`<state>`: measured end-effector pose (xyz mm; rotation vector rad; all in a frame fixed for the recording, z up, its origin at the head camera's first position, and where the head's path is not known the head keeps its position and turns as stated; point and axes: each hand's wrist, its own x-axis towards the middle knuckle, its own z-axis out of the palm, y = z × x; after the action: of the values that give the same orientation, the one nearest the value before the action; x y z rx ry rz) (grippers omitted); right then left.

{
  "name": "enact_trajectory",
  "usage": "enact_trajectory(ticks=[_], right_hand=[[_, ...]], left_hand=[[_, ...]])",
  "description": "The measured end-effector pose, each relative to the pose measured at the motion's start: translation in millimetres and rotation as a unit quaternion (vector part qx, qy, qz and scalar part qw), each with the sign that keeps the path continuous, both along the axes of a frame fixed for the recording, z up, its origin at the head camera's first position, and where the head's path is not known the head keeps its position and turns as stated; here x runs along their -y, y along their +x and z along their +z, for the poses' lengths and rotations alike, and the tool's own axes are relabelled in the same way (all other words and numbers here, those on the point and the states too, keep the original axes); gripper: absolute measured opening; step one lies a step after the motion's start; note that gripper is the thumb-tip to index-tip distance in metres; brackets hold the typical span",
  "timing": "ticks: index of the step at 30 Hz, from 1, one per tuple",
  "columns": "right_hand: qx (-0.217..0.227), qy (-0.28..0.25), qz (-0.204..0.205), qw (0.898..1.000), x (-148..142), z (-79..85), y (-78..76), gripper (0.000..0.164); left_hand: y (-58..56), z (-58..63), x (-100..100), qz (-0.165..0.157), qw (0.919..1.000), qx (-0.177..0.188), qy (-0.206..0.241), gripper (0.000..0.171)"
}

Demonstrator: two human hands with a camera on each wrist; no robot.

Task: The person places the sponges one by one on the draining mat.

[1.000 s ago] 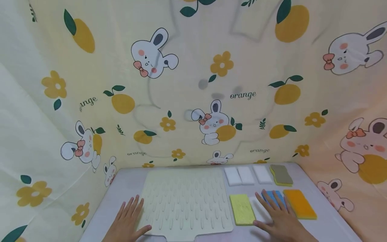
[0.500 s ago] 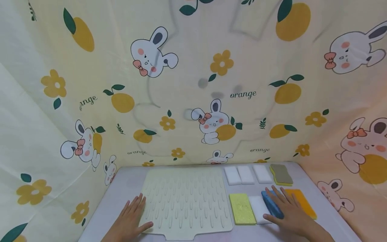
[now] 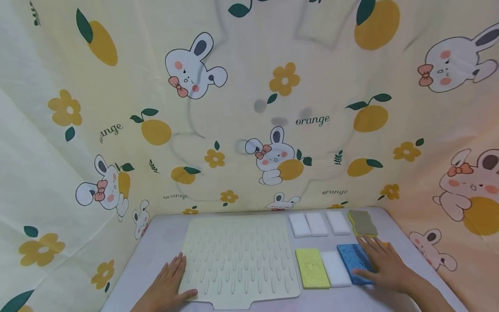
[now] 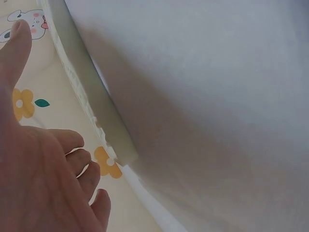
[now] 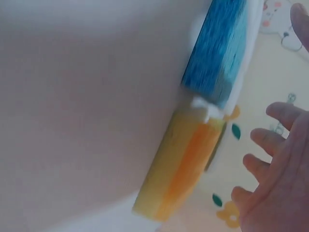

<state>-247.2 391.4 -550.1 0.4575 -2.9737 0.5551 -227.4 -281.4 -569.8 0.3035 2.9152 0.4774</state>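
Observation:
A pale cream mat [image 3: 239,260] with raised ridges lies in the middle of the table. My left hand [image 3: 165,281] is at its left edge with fingers extended; in the left wrist view the mat's thick side shows beyond the fingers. On the right, my right hand [image 3: 386,264] hovers, fingers spread, over the orange sponge [image 5: 183,169], hiding most of it in the head view. Under the thumb side is a blue sponge [image 3: 348,255]. The right wrist view shows a gap between the fingers and both sponges. Neither hand holds anything.
Left of the blue sponge lie a white block [image 3: 335,271] and a yellow-green sponge [image 3: 312,268] beside the mat. Behind them are several white blocks [image 3: 316,224] and a grey-topped yellow sponge [image 3: 363,223]. A printed curtain [image 3: 234,108] encloses the table's back and sides.
My right hand has moved rightward from above the white block and blue sponge to above the orange sponge, uncovering most of the blue one. The left hand has barely shifted.

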Motion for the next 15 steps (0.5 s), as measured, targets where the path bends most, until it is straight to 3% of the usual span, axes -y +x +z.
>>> enact_trajectory(ticks=[11,15], right_hand=[[0.086,-0.057,-0.02,0.994,-31.9,6.6,-10.7,0.1],[0.09,-0.04,-0.016,0.995,-40.0,8.7,-9.2,0.098]], left_hand=[[0.5,-3.6,0.5,-0.006,0.9993,0.034,0.012,0.125],[-0.2,-2.9,-1.6,-0.001,0.999,0.043,0.012,0.125]])
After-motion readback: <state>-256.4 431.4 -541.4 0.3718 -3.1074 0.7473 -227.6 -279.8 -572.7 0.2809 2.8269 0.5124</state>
